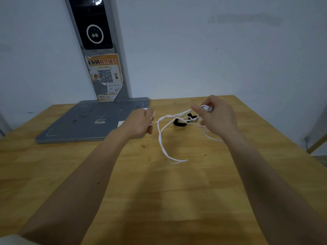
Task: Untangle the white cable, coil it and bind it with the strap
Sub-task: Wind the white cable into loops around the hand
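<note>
The white cable (pixel 161 138) hangs in loose strands between both hands above the wooden table (pixel 159 200). My left hand (pixel 140 123) grips one part of it with curled fingers. My right hand (pixel 215 115) pinches another part, and the cable's silver-tipped plug (pixel 208 108) shows at its fingertips. A long loop droops toward me and touches the table. The black strap (pixel 182 122) lies curled on the table between and beyond my hands, under the strands.
A grey flat scanner base (pixel 85 122) with an upright post (pixel 99 50) carrying a black screen and an orange QR sticker stands at the back left. A white wall rises behind the table. The table's right edge (pixel 290 138) runs diagonally.
</note>
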